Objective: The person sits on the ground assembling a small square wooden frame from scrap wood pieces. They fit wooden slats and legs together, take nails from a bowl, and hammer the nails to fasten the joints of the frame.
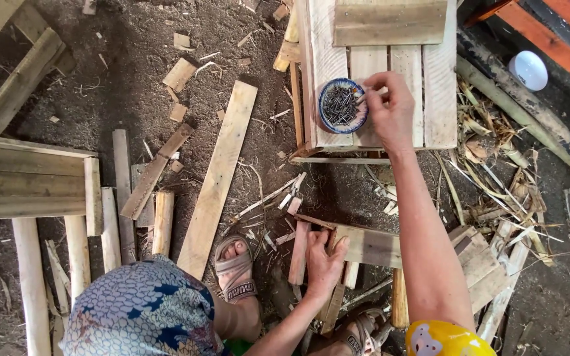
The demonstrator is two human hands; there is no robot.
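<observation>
My right hand [389, 109] reaches out to a small blue-rimmed bowl of dark nails [342, 105] standing on a pale slatted wooden crate [430, 72]. Its fingertips pinch a nail at the bowl's right rim. My left hand [323, 262] presses down on a short board [367, 245] lying on the dirt floor between my sandalled feet. A wooden handle [399, 298] lies just right of that board, partly hidden by my right forearm.
A long plank [219, 173] lies diagonally on the dirt. Offcuts and slats are scattered around it. A slatted wooden frame [31, 179] sits at the left. Dry husks and sticks [496, 178] pile up at the right, near a white bowl [528, 69] and orange beams [549, 39].
</observation>
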